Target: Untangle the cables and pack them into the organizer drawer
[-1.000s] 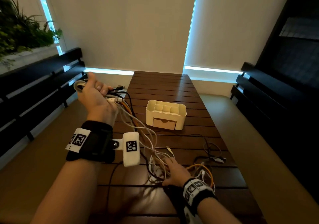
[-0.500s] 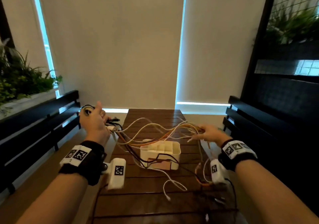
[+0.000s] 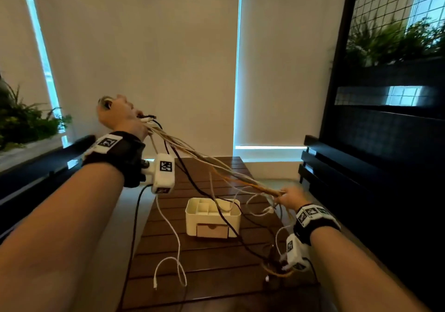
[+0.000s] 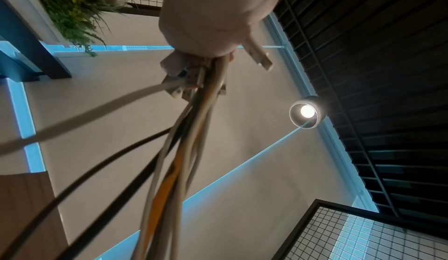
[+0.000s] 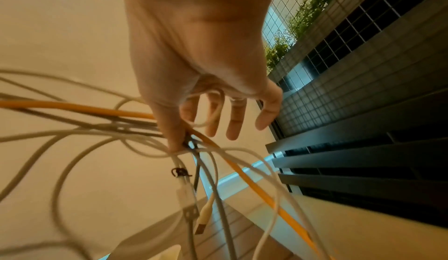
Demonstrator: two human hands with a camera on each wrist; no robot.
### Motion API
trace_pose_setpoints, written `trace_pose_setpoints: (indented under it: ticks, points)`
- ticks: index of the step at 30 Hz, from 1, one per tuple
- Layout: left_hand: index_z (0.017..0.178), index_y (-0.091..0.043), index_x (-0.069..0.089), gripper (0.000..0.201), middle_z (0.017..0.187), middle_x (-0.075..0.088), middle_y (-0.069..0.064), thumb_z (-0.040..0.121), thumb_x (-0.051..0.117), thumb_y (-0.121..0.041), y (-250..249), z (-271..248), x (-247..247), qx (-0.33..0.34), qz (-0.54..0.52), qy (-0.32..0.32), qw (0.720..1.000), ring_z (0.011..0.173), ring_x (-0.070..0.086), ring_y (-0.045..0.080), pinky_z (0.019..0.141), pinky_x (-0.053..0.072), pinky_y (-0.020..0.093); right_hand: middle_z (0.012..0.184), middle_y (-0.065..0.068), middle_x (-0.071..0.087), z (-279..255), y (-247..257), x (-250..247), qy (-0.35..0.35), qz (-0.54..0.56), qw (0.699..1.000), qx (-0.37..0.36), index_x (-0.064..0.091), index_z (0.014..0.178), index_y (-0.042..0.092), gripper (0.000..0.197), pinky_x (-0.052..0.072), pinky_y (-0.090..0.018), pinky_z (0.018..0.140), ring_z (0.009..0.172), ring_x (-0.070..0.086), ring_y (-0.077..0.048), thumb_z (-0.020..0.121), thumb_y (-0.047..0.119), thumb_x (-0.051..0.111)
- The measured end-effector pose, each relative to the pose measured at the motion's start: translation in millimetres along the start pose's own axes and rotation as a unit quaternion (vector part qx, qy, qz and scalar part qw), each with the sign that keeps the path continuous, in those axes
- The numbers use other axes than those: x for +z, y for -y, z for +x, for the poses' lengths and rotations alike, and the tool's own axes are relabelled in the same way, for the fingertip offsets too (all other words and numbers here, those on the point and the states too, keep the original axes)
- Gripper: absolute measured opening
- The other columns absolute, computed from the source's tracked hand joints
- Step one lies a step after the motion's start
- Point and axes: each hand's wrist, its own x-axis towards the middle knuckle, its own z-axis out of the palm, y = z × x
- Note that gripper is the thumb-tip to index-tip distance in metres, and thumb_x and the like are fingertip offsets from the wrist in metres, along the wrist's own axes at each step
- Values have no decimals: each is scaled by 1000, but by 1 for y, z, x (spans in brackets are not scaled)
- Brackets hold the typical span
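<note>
Your left hand (image 3: 118,114) is fisted high around the plug ends of the cables (image 3: 216,169); your right hand (image 3: 290,195) pinches the same bundle lower down by thumb and forefinger, other fingers loose. Strands span over the closed organizer drawer (image 3: 212,231) on the table (image 3: 168,275). They look light, limp and snag-prone; grab near one plug, feed slowly.
</note>
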Motion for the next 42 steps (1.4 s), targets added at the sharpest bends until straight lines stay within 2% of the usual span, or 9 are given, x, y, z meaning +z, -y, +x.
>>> trace_pose_setpoints:
  ticks: [8,15,17,21,27,31,34,38,42]
  points:
    - [70,-17,39,27,56,41,-1,90,48,-2,36,-43,13,-10,112,108,988,37,32,7,39,26,20,65,-11,55,-28,9,42,-106,290,942,127,56,64,5,21,43,-35,62,67,52,-26,77,15,70]
    - [86,-17,59,23,66,55,17,76,75,-4,87,-88,-48,-6,477,411,777,58,54,26,62,42,25,64,-4,54,-36,46,16,-45,473,879,-49,55,72,13,19,43,-27,55,58,51,-17,85,3,64]
    - [86,-11,58,25,108,63,16,73,79,-7,101,-103,-66,-25,520,488,701,76,63,19,61,40,13,64,-2,51,-41,58,6,-11,490,867,-90,52,74,14,20,43,-22,47,54,50,-10,88,3,60]
    - [124,-22,58,62,76,61,-4,68,84,-13,132,-121,-90,-101,533,544,640,68,54,5,68,43,14,67,0,49,-50,81,-3,53,512,846,-140,50,76,17,19,45,-20,48,53,51,-6,90,6,58]
    - [60,-12,62,24,55,53,-2,75,78,-21,144,-116,-96,-45,582,494,644,50,45,8,57,37,27,57,3,40,-53,92,-14,114,610,771,-145,50,79,13,16,24,-14,31,33,31,-2,93,4,52]
    - [46,-18,41,43,46,40,-5,80,66,-17,125,-96,-87,74,630,434,640,45,34,6,51,30,26,54,2,46,-45,68,-19,53,456,877,-139,52,73,13,23,37,-20,35,37,42,-7,83,-7,60]
    - [47,-15,39,39,46,40,-4,78,62,-18,108,-77,-84,123,666,396,621,47,38,12,51,30,28,60,-2,51,-39,51,-16,-85,169,979,-69,50,65,19,24,52,-40,70,68,57,-26,76,0,58]
    - [52,-14,46,33,52,46,4,82,59,-16,90,-60,-84,149,682,350,625,56,45,20,54,29,29,99,-8,57,-39,22,-4,-225,50,973,30,49,92,16,23,38,-42,90,98,55,-33,79,-2,55]
    - [62,-8,60,23,62,57,11,83,63,-15,81,-50,-89,137,663,341,652,61,49,20,52,34,28,115,-10,57,-39,4,12,-12,-31,996,83,51,108,17,30,40,-42,98,110,52,-30,82,8,62]
